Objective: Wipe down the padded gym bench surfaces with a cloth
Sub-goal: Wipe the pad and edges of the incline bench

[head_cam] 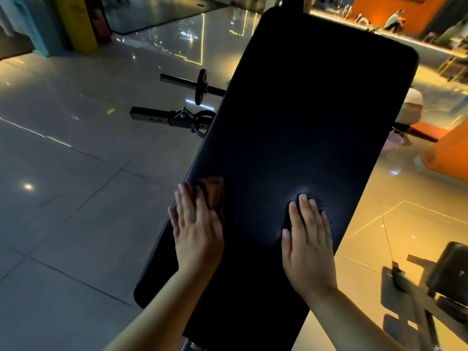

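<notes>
My left hand [197, 229] lies flat with straight fingers on the cloth [214, 190], pressing it down rather than clutching it. The cloth sits just left of centre in the lower half of the frame, right at the left edge of the bench pad [304, 110]. My right hand [307, 239] is flat on the bare pad at lower centre right, fingers straight, holding nothing and only bracing. To wipe well from here, I think I should press with the whole palm so the cloth does not bunch or slide out from under my fingers. I would draw it in long overlapping passes toward the far end at the top of the frame, running over the rounded rim on each side. The bracing hand will have to shift so the patch beneath it gets wiped too. The cloth looks reddish brown and folded small, with only its far part showing beyond my fingertips. The pad is long, black and lightly pebbled, slanting from the lower centre up to the upper right. I cannot tell in this dim light which parts are wiped.
</notes>
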Available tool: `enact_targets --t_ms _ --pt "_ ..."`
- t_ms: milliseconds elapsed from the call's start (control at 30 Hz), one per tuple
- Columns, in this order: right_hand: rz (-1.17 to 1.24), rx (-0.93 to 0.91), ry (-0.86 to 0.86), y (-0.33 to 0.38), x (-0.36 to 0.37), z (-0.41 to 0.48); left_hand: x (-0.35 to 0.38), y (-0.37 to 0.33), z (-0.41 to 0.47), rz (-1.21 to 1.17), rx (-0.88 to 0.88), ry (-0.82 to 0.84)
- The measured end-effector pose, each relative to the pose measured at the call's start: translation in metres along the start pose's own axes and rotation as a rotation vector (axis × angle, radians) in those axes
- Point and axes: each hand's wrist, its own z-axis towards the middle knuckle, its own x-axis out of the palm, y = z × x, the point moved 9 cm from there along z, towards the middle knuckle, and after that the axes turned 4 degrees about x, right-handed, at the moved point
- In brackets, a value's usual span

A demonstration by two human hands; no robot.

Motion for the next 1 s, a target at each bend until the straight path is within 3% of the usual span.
enact_targets --t_ms 67,233,300,333,400,467,500,567,667,800,867,900,967,1000 --pt "0.003 -0.011 0.018 -0.001 -0.002 0.001 0.004 -0.018 0.006 -0.085 -0.033 -0.013" --pt "-0.055 -0.213 0.031 -0.009 -0.016 0.012 0.031 -0.096 -0.066 0.065 0.580 0.104" --pt "-0.064 -0.293 0.038 -0.018 -0.020 0.021 0.028 -0.081 -0.067 0.135 0.627 0.082" --pt "-0.060 -0.310 0.040 -0.024 -0.021 0.025 0.025 -0.067 -0.057 0.176 0.562 0.055" --pt "-0.029 -0.322 0.053 -0.030 -0.020 0.031 0.016 -0.038 -0.029 0.182 0.268 -0.005" --pt "0.000 -0.323 0.042 -0.032 -0.018 0.031 0.009 -0.031 -0.015 0.070 -0.027 -0.071" --pt "0.018 -0.320 0.040 -0.033 -0.017 0.029 0.011 -0.042 -0.016 0.019 -0.094 -0.086" --pt "0.058 -0.344 0.043 -0.033 -0.017 0.029 0.021 -0.081 -0.024 -0.022 -0.051 -0.078" --pt "0.066 -0.480 0.058 -0.041 -0.025 0.040 0.041 -0.139 -0.057 0.059 0.205 -0.005" --pt "0.131 -0.536 0.007 -0.059 -0.039 0.063 0.058 -0.137 -0.116 0.267 0.327 0.050" --pt "0.132 -0.574 0.004 -0.053 -0.034 0.061 0.053 -0.097 -0.123 0.318 0.137 0.019" --pt "0.136 -0.600 0.007 -0.052 -0.032 0.060 0.049 -0.072 -0.121 0.284 -0.047 -0.012" --pt "0.156 -0.616 0.016 -0.052 -0.030 0.061 0.042 -0.034 -0.116 0.081 -0.454 -0.089" --pt "0.167 -0.619 0.019 -0.053 -0.030 0.063 0.042 -0.035 -0.115 -0.005 -0.566 -0.113"
